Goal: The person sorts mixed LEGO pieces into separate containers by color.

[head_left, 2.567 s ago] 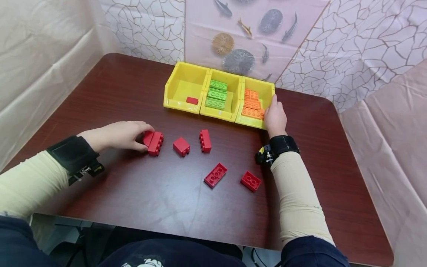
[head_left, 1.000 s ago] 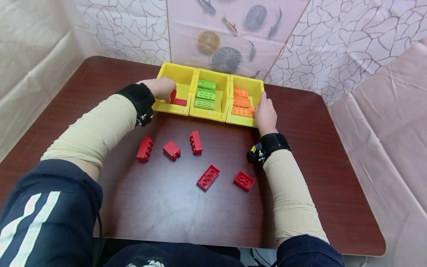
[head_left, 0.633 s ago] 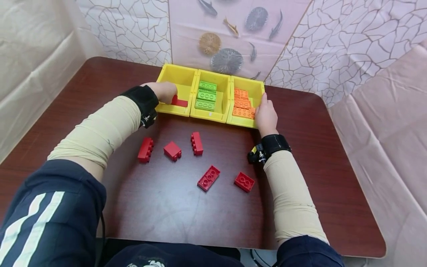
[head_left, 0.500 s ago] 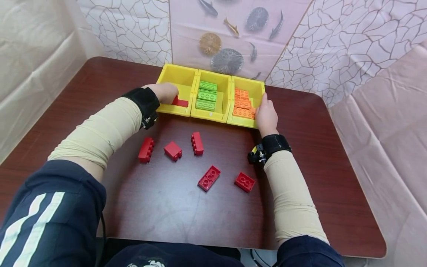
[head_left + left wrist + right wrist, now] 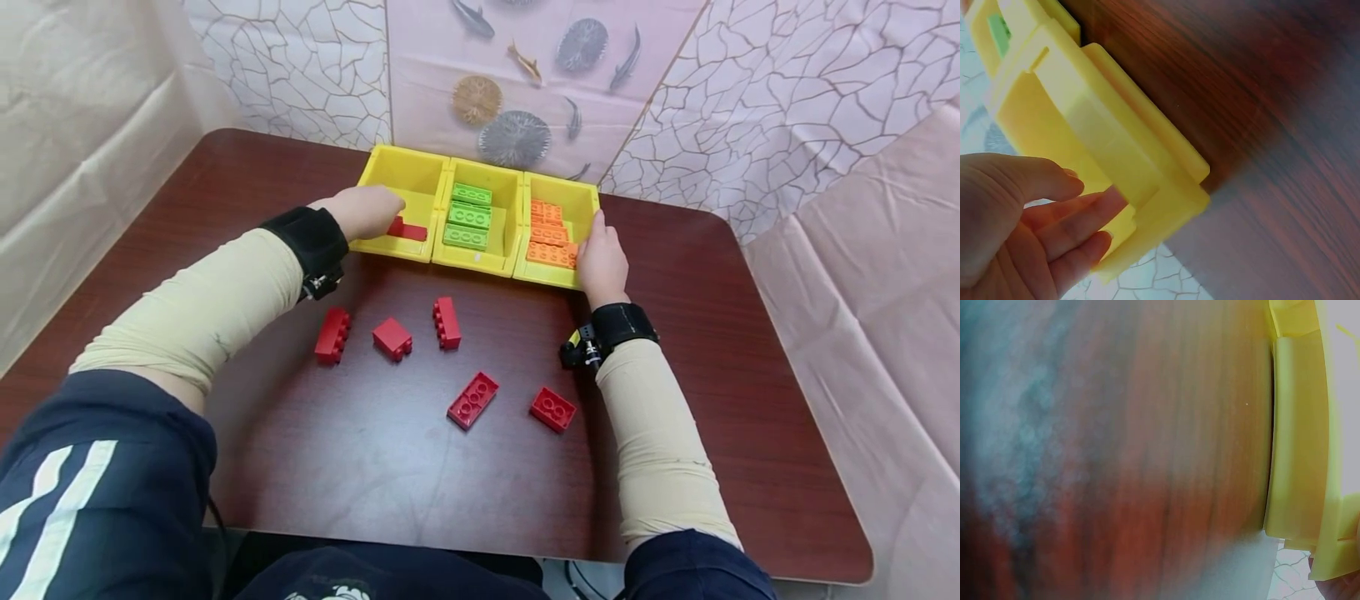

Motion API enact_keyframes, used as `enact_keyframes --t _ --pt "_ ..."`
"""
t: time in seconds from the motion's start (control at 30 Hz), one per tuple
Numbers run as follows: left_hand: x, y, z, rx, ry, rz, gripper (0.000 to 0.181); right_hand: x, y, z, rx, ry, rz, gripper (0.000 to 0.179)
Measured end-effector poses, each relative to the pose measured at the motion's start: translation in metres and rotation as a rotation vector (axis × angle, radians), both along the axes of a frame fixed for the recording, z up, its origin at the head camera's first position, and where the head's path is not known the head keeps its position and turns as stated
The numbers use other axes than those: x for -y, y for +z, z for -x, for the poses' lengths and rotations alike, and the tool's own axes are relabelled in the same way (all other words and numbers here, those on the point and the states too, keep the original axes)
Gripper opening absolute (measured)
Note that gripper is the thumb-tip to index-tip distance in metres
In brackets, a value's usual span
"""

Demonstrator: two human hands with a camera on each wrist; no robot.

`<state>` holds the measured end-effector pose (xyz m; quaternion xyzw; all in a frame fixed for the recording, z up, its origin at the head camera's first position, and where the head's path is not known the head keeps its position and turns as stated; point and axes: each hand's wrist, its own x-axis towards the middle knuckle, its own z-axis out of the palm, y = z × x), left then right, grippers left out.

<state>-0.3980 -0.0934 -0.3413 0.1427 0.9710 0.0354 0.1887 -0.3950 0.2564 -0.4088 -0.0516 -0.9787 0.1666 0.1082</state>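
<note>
My left hand (image 5: 367, 211) is over the left yellow bin (image 5: 408, 165), its fingers loosely bent with nothing between them in the left wrist view. Beneath it in that bin lie two red toy bricks (image 5: 414, 232), one partly covered by the hand. My right hand (image 5: 602, 262) grips the right side wall of the right yellow bin (image 5: 562, 280); some of its fingers are hidden. Orange bricks (image 5: 551, 253) lie in this bin. Green bricks (image 5: 468, 217) lie in the middle yellow bin (image 5: 474, 263).
Several red bricks lie apart on the brown table (image 5: 360, 467): a brick on its side (image 5: 333, 336), a short one (image 5: 393, 339), a narrow one (image 5: 446, 323), and two with hollow undersides up, one long (image 5: 472, 401) and one short (image 5: 552, 409). Patterned cloth (image 5: 517, 83) hangs behind the bins.
My left hand has carried a red brick from the table into the left bin, released it and drawn back slightly. My right hand stays at the right bin.
</note>
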Motion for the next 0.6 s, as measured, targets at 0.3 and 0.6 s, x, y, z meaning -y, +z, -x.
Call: enact_keyframes --t 0.3,0.6 --pt "0.033 0.010 -0.039 -0.107 -0.165 -0.035 0.045 -0.001 0.000 0.002 0.032 0.019 -0.019 0.055" --pt "0.064 -0.001 -0.089 -0.200 -0.253 -0.140 0.039 -0.001 0.002 0.000 0.043 0.018 0.000 0.055"
